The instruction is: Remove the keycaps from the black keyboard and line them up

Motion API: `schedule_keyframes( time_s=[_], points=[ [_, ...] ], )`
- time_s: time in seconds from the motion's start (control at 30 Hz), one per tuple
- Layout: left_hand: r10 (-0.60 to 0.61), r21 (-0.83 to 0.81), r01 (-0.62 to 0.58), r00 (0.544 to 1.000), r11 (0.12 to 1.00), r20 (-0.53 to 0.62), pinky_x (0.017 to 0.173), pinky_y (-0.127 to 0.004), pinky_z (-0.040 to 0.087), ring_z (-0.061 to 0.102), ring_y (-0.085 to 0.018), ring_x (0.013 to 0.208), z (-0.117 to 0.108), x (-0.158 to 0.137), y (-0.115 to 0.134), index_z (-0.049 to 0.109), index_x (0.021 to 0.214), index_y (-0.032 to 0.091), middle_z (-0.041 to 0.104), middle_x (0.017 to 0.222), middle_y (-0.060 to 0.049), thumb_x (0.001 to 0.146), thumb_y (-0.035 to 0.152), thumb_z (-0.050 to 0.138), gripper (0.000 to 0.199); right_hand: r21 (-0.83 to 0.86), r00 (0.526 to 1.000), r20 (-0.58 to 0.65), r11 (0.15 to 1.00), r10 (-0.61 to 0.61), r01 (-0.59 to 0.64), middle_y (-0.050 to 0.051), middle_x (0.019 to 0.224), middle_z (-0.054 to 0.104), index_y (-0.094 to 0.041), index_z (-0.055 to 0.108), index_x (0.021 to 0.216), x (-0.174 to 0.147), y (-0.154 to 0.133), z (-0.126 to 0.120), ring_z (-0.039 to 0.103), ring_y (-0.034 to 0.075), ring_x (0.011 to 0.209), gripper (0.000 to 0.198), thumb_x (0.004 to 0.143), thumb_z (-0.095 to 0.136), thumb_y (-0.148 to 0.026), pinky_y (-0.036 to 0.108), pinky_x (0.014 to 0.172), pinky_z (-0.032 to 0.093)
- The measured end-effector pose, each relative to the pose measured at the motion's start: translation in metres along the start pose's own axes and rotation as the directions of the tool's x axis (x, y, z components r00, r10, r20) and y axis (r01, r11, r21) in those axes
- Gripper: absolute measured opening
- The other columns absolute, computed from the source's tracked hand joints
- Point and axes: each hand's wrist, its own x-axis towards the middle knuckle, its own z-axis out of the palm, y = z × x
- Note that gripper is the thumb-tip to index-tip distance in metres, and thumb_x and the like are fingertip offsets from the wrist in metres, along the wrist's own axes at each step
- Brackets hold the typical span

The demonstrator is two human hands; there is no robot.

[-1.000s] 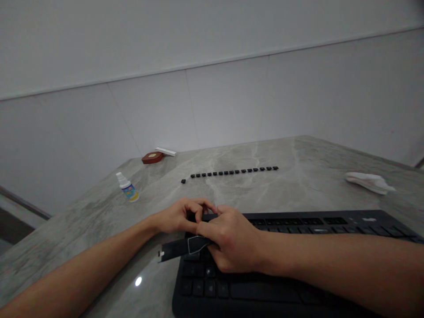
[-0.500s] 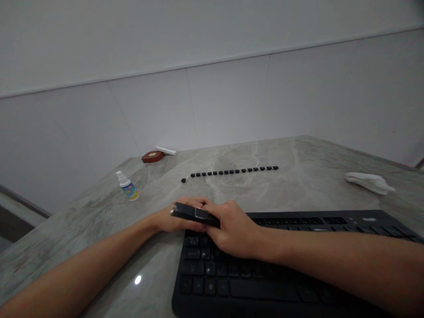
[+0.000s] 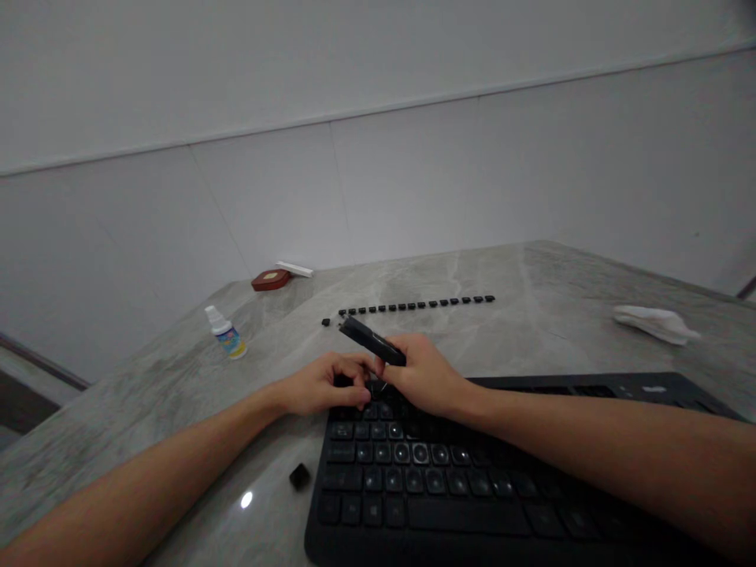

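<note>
My right hand (image 3: 434, 376) grips a black keycap puller (image 3: 373, 341) by its handle. The handle slants up to the left, and thin wire shows at its lower end, over the keys. My left hand (image 3: 327, 382) is closed around the upper left corner of the black keyboard (image 3: 360, 543), thumb on the keys and fingers bent at the back edge. Its fingertips almost meet my right hand. A loose black keycap (image 3: 299, 476) lies on the table just left of the keyboard. The keys under my right hand and forearm are hidden.
Farther back, a row of black keycaps (image 3: 412, 306) runs across the marbled table (image 3: 502, 346), with a single keycap (image 3: 326, 322) at its left end. A spray bottle (image 3: 226, 335), a brown case (image 3: 270, 279), a white strip (image 3: 294, 269) and a white cloth (image 3: 655, 323) lie around.
My right hand has turned and raised the puller's handle, away from my left hand. A loose keycap now lies left of the keyboard, where bare table was. More keys are uncovered.
</note>
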Motion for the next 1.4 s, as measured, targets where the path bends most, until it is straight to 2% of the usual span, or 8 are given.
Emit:
schedule_keyframes(
  time_s=[0.2,0.33,0.4,0.57,0.73,1.0,1.23,1.4],
  points=[
    [-0.030,-0.050,0.023,0.990,0.998,-0.138,0.077,-0.030,0.045,0.058,-0.016,0.083,-0.008,0.002,0.004,0.062,0.067,0.013,0.065,0.087,-0.006,0.087,0.040,0.061,0.033,-0.027,0.998,-0.004,0.998,-0.061,0.061,-0.003,0.058,0.053,-0.016,0.058,0.062,-0.004,-0.002,0.004,0.048,0.011,0.058,0.017,0.066,0.049,-0.003,0.023,0.056,0.035],
    [-0.282,0.380,0.270,0.959,0.885,-0.024,0.051,-0.021,0.034,0.046,-0.010,0.055,-0.035,-0.010,0.037,0.060,0.066,0.015,0.054,0.060,0.001,0.085,0.049,0.059,0.039,-0.082,0.999,-0.018,0.996,-0.039,0.037,-0.003,0.055,0.053,-0.016,0.061,0.064,-0.005,-0.002,0.004,0.048,0.011,0.056,0.018,0.064,0.049,-0.002,0.023,0.054,0.034],
    [-0.451,0.553,0.364,0.892,0.749,0.023,0.046,-0.020,0.029,0.045,-0.010,0.049,-0.040,-0.022,0.058,0.062,0.065,0.015,0.056,0.057,0.002,0.073,0.053,0.071,0.039,-0.095,0.999,-0.015,0.995,-0.029,0.028,-0.003,0.055,0.053,-0.016,0.062,0.065,-0.005,-0.003,0.004,0.048,0.011,0.056,0.018,0.065,0.050,-0.003,0.023,0.054,0.034],
    [-0.811,0.742,0.471,0.562,0.478,0.165,0.041,-0.025,0.028,0.039,-0.012,0.030,-0.011,-0.044,0.087,0.051,0.038,0.019,0.048,0.035,0.003,0.051,0.037,0.087,0.042,-0.108,1.000,-0.011,0.994,0.000,-0.001,-0.004,0.053,0.052,-0.016,0.063,0.065,-0.005,-0.003,0.004,0.047,0.011,0.053,0.018,0.065,0.051,-0.003,0.024,0.053,0.034],
    [-0.700,0.806,0.388,0.713,0.446,0.044,0.043,-0.025,0.026,0.031,-0.011,0.033,0.005,-0.042,0.081,0.061,0.045,0.020,0.045,0.036,0.003,0.054,0.031,0.085,0.028,-0.092,1.000,-0.023,0.996,-0.015,0.013,-0.003,0.054,0.054,-0.016,0.063,0.065,-0.006,-0.004,0.003,0.048,0.011,0.054,0.018,0.064,0.050,-0.003,0.024,0.053,0.034],
    [-0.359,0.722,0.293,0.931,0.627,-0.066,0.061,-0.024,0.041,0.061,-0.015,0.068,-0.038,-0.026,0.055,0.068,0.081,0.018,0.067,0.074,-0.002,0.082,0.018,0.055,0.013,-0.088,0.998,-0.035,0.995,-0.054,0.051,-0.002,0.056,0.057,-0.016,0.064,0.066,-0.005,-0.003,0.003,0.051,0.011,0.056,0.017,0.065,0.051,-0.005,0.023,0.054,0.036],
    [-0.115,0.386,0.342,0.856,0.857,-0.504,0.058,-0.024,0.042,0.056,-0.014,0.062,-0.028,-0.007,-0.024,0.061,0.085,0.016,0.063,0.072,0.000,0.087,0.031,0.050,0.019,-0.078,0.996,-0.053,0.995,-0.071,0.067,-0.002,0.056,0.057,-0.015,0.065,0.066,-0.007,-0.002,0.002,0.051,0.011,0.056,0.016,0.067,0.052,-0.006,0.023,0.054,0.036],
    [-0.112,0.253,0.267,0.861,0.930,-0.497,0.060,-0.023,0.043,0.056,-0.013,0.064,-0.027,-0.004,-0.038,0.059,0.083,0.016,0.064,0.074,0.000,0.086,0.034,0.053,0.019,-0.081,0.995,-0.055,0.993,-0.086,0.082,-0.002,0.057,0.057,-0.015,0.065,0.067,-0.008,-0.003,0.001,0.050,0.011,0.056,0.016,0.067,0.051,-0.006,0.023,0.055,0.036]
  ],
)
